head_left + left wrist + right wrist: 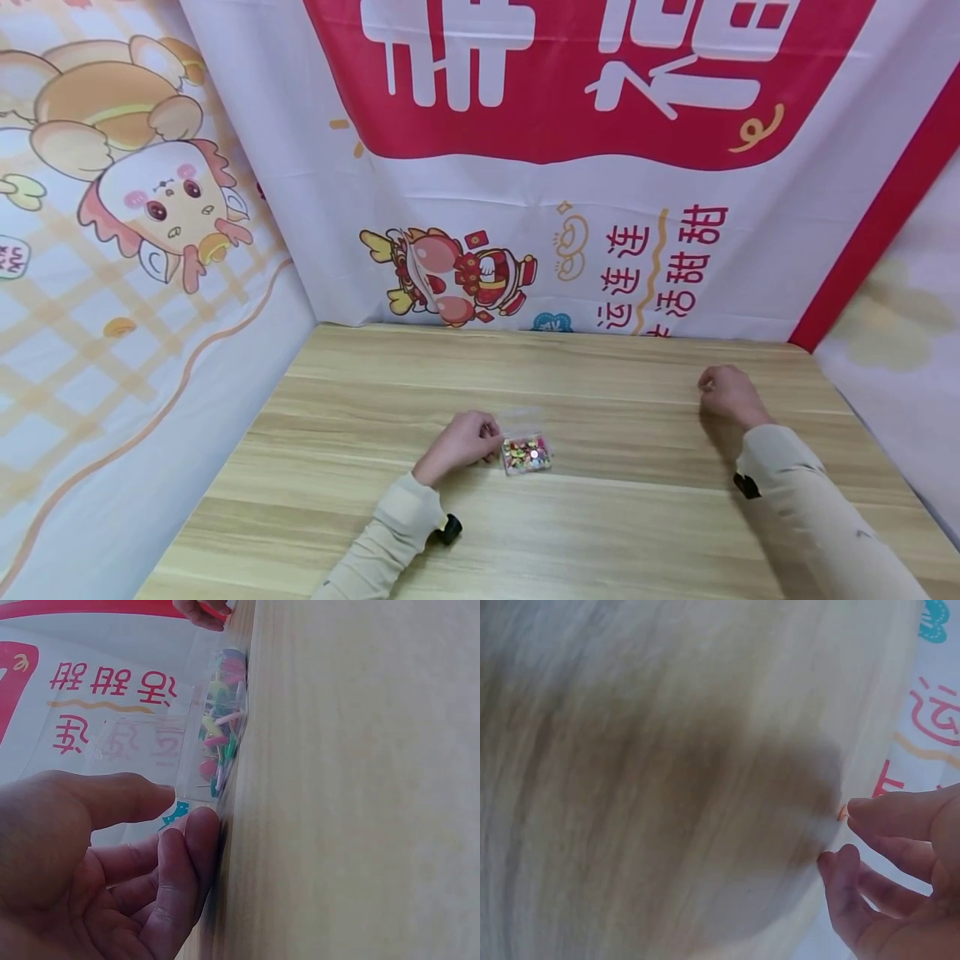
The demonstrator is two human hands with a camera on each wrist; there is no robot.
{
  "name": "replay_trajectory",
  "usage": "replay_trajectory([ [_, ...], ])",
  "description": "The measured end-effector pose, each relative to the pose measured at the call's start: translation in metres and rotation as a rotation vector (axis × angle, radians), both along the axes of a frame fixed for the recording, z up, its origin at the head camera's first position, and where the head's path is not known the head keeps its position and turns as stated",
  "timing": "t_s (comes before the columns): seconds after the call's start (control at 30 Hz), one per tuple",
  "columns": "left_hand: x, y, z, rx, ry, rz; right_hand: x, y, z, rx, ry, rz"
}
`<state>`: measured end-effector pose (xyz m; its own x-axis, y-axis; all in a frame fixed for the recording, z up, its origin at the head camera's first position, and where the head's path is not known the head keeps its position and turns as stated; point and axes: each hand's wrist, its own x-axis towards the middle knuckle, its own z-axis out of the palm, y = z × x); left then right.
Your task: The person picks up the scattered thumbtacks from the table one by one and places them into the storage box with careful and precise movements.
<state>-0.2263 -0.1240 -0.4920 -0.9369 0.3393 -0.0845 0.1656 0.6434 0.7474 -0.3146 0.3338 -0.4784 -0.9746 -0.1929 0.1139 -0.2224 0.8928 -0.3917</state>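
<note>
A small clear plastic box (527, 454) of colourful push pins (217, 739) sits on the wooden table, its transparent lid (521, 414) swung back away from the person. My left hand (465, 437) lies at the box's left side, and its thumb and forefinger pinch the near corner in the left wrist view. Far to the right, my right hand (731, 393) is low over the table. Its thumb (870, 808) and forefinger come together at a small orange pin (843, 813), which is mostly covered by the fingertips. The other fingers are bent beneath.
The wooden table (600, 533) ends at a white and red printed cloth (570, 192) hanging behind it. Another printed cloth (150, 350) hangs along the left side. Dark bands (448, 529) sit on both wrists.
</note>
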Motion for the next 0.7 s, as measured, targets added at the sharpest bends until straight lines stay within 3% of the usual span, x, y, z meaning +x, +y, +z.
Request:
replay_trajectory([
  [0.7,-0.0016,-0.0005,-0.0034,-0.011,0.007,-0.006,-0.0033,-0.0053,-0.0011,0.025,-0.014,0.002],
])
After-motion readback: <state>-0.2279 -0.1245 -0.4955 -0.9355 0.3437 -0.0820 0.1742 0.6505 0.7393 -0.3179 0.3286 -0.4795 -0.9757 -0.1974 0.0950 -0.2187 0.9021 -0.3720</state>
